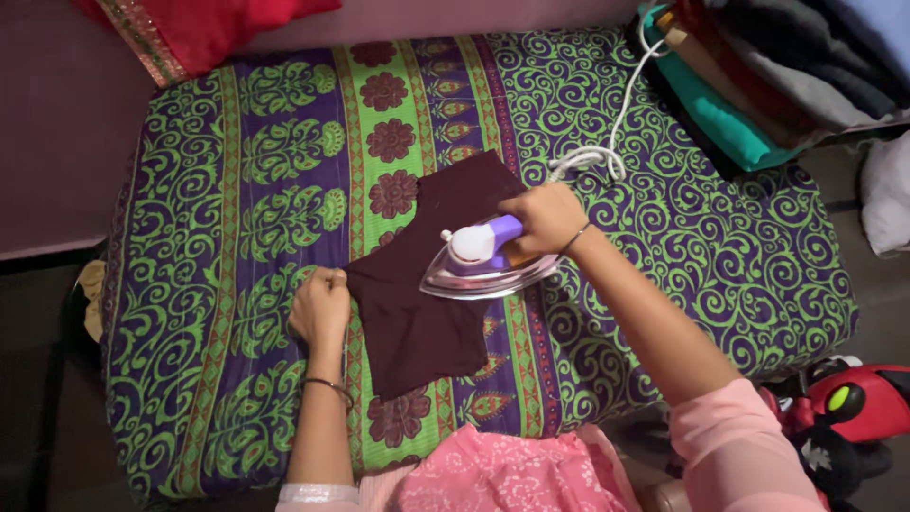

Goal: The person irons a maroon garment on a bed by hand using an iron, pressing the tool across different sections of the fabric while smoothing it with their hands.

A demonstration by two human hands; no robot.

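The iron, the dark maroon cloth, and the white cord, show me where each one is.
iron (474,270), head view, purple and white body.
dark maroon cloth (417,332), head view, lower middle.
white cord (621,114), head view, mid-length.

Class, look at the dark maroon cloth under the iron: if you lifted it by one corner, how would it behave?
The maroon cloth would probably droop limply; it lies thin and flat. It likely slides easily, since the left hand pins its edge while the right hand holds the iron.

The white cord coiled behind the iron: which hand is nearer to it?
Right. The right hand grips the iron handle just below the white cord. The left hand pinches the dark cloth edge, far across it.
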